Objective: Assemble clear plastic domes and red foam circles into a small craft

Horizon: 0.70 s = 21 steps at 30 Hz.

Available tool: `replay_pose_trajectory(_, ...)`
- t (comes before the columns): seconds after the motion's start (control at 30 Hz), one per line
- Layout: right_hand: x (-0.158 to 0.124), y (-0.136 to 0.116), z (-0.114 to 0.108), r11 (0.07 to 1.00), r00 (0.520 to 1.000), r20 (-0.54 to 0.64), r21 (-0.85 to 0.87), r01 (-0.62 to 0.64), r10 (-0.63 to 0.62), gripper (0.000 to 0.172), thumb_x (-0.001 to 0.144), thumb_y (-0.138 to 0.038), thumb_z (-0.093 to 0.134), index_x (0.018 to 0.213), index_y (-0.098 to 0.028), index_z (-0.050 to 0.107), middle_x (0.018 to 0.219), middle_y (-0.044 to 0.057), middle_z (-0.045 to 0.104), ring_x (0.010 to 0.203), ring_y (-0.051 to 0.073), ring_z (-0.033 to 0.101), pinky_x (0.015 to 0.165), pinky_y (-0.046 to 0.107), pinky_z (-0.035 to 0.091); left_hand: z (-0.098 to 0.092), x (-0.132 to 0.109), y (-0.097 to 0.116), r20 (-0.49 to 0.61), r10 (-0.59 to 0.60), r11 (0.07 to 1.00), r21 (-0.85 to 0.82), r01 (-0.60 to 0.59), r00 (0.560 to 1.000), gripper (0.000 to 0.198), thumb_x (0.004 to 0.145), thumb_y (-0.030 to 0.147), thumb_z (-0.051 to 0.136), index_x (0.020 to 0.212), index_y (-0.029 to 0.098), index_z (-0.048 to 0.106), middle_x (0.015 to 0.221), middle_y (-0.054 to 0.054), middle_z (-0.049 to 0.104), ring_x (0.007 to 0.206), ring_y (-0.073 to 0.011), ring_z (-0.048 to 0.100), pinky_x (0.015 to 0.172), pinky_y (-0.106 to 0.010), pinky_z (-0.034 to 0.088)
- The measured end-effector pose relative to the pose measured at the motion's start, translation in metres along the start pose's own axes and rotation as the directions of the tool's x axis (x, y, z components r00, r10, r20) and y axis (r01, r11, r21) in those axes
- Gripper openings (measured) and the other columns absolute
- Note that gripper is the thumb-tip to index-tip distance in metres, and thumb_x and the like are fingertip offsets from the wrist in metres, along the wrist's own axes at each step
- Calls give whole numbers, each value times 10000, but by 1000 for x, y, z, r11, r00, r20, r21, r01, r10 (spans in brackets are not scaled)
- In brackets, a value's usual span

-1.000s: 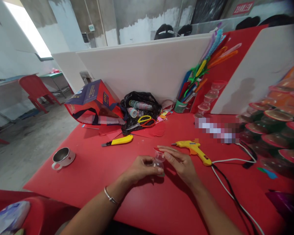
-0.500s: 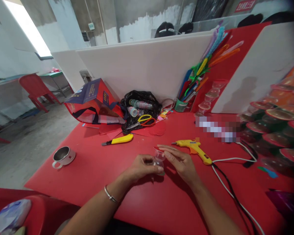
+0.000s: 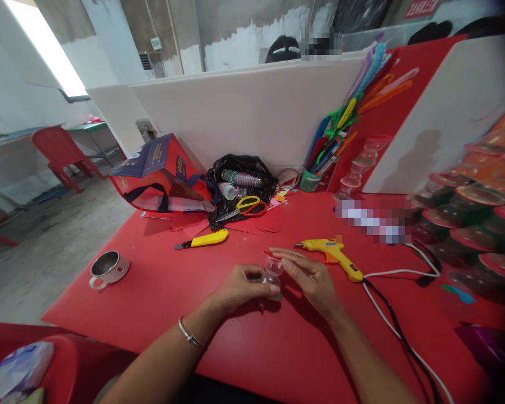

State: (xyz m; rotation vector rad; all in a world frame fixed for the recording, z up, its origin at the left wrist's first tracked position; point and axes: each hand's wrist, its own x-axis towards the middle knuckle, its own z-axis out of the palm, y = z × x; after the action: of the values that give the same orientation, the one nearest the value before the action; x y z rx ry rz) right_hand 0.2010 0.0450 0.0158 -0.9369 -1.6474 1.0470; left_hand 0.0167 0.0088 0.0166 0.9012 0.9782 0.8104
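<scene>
Both my hands meet over the red table (image 3: 160, 303) around a small clear plastic cup (image 3: 272, 271) with a red piece at its rim. My left hand (image 3: 240, 287) grips the cup's base with curled fingers. My right hand (image 3: 309, 276) rests against the cup's right side, its fingertips touching the top. A yellow glue gun (image 3: 334, 255) lies just right of my right hand, nozzle pointing left.
A yellow utility knife (image 3: 204, 240), scissors (image 3: 248, 208) on a black bag (image 3: 242, 179), a red and blue carrier bag (image 3: 160, 179) and a metal cup (image 3: 107, 266) lie to the left. Pipe cleaners (image 3: 349, 112) stand at the white partition. Stacked decorated cups (image 3: 475, 213) fill the right. Cables (image 3: 395, 331) trail from the gun.
</scene>
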Motion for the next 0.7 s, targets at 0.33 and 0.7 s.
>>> replay_pose_trajectory(0.33, 0, -2, 0, 1000, 1000, 4, 8, -18, 18, 308, 877, -485, 605, 1012, -265, 774, 1127, 83, 739, 1085, 258, 674, 964, 422, 535, 1, -1, 1, 7, -2, 1000, -17, 2, 1000, 482, 578, 407, 886, 885, 82, 703, 720, -58, 687, 546, -140, 653, 467, -224, 515)
replay_pose_trajectory(0.7, 1, -1, 0, 1000, 1000, 3, 8, -10, 10, 317, 871, -498, 608, 1001, -262, 775, 1113, 85, 744, 1072, 256, 681, 965, 422, 537, 1, 0, 0, -12, -13, 1000, -17, 12, 1000, 481, 559, 404, 893, 864, 84, 703, 725, -68, 693, 557, -152, 665, 469, -228, 513)
